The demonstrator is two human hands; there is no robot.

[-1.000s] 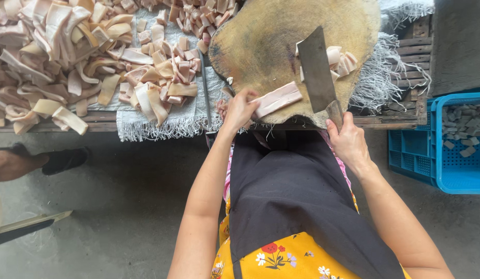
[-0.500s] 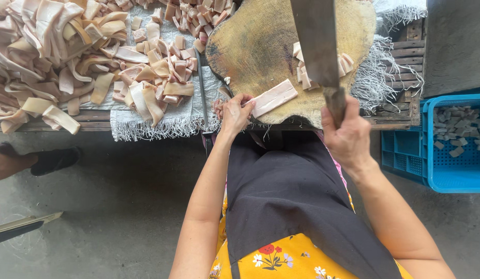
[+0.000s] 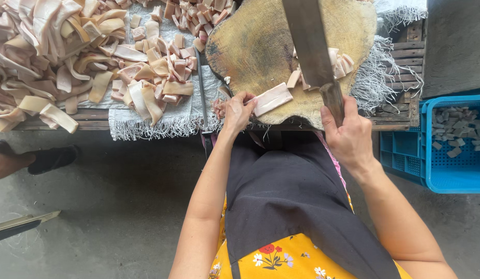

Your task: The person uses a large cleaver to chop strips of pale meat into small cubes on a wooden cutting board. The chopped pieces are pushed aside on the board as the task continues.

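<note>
My right hand [image 3: 348,137] grips the handle of a big cleaver [image 3: 308,44], whose blade is raised over a round wooden chopping block [image 3: 260,46]. My left hand [image 3: 237,111] pins the near end of a pale pink strip of pork skin [image 3: 272,99] on the block's near edge. Several cut pieces [image 3: 339,61] lie on the block just right of the blade.
A large heap of uncut strips [image 3: 49,51] and cut pieces [image 3: 162,77] covers a fringed white cloth [image 3: 162,124] at the left. A blue plastic crate [image 3: 431,155] with grey chunks stands at right. Another person's foot [image 3: 51,157] is at left on the concrete floor.
The cleaver has risen from resting on the block to blade-up above it. My left hand has stayed on the strip.
</note>
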